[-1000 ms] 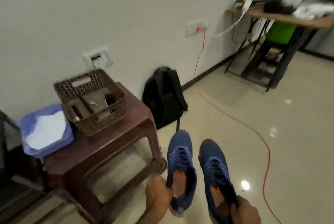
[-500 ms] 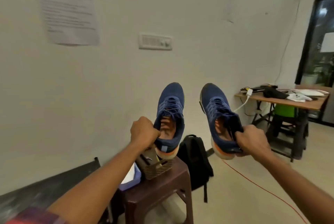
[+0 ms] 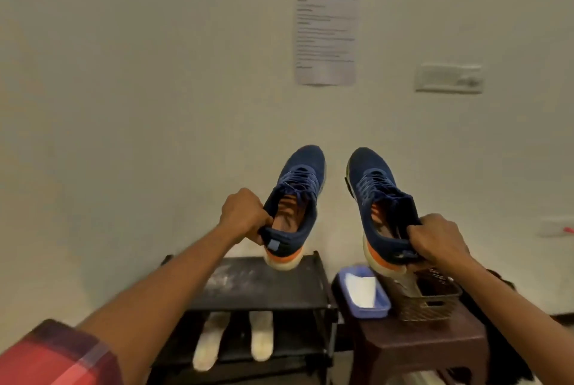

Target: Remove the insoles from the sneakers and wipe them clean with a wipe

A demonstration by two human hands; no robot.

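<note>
Head: 2 navy sneakers [image 3: 306,167] w/ orange-white soles [image 3: 284,261]

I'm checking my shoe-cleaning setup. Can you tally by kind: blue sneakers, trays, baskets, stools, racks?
Blue sneakers: 2, left sneaker and right sneaker
Blue tray: 1
Brown basket: 1
Brown stool: 1
Black rack: 1
Total: 6

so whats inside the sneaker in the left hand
An orange-brown insole is seated inside the blue sneaker. Its toe end is hidden under the laces, and the left hand covers part of the collar.
</note>
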